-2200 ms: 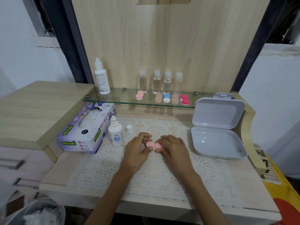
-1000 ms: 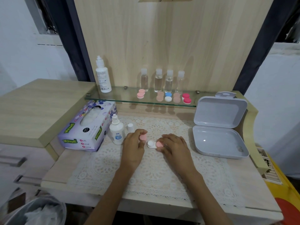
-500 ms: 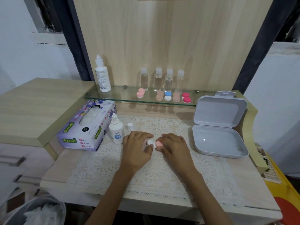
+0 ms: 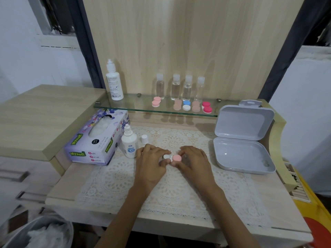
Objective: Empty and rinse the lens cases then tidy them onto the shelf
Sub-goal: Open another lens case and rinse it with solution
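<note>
A small lens case (image 4: 172, 157) lies on the lace mat in the middle of the table. Its left well shows white and uncapped, while a pink cap (image 4: 177, 158) sits on its right well. My left hand (image 4: 150, 162) pinches the white left end with curled fingers. My right hand (image 4: 194, 161) holds the right end, its fingertips round the pink cap. The left well's cap is not visible. Several other lens cases (image 4: 186, 105) sit in a row on the glass shelf (image 4: 129, 106) behind.
An uncapped solution bottle (image 4: 129, 146) and its loose white cap (image 4: 144, 139) stand just left of my hands, beside a tissue box (image 4: 97, 138). An open grey box (image 4: 241, 154) is at the right. Clear bottles (image 4: 175, 87) and a tall white bottle (image 4: 114, 83) stand on the shelf. A bin (image 4: 35, 233) is at lower left.
My left hand took the pink cap off the left well, lifted it aside, then came back to the case. The right hand has stayed on the right end.
</note>
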Demonstrator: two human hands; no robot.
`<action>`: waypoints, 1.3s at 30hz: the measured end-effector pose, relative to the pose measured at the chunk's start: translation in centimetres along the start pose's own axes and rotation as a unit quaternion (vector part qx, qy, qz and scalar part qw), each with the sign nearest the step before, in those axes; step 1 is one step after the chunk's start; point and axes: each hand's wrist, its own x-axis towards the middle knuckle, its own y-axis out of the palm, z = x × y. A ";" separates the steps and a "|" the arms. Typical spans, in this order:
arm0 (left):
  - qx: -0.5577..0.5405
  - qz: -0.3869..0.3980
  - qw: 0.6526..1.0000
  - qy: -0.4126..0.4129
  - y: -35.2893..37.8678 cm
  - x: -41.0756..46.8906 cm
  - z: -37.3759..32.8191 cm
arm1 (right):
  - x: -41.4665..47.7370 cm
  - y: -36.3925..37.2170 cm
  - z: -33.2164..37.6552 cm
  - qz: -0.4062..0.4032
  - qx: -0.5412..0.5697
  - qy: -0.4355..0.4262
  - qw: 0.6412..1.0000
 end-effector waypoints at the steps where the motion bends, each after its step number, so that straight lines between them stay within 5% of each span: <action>1: 0.000 -0.002 1.000 0.000 0.0 0.0 0.0 | 0.1 0.1 -0.1 0.008 -0.010 -0.007 1.000; 12: -0.014 -0.005 1.000 -0.010 0.3 0.2 0.0 | 0.2 0.2 0.0 0.035 -0.075 -0.040 0.996; 20: -0.019 -0.004 1.000 -0.011 0.2 0.0 -0.1 | -0.1 0.4 -0.3 0.048 0.007 -0.055 0.997; 39: -0.026 -0.018 0.999 -0.008 0.5 0.0 0.1 | -0.2 0.3 -0.2 0.024 0.001 -0.038 0.999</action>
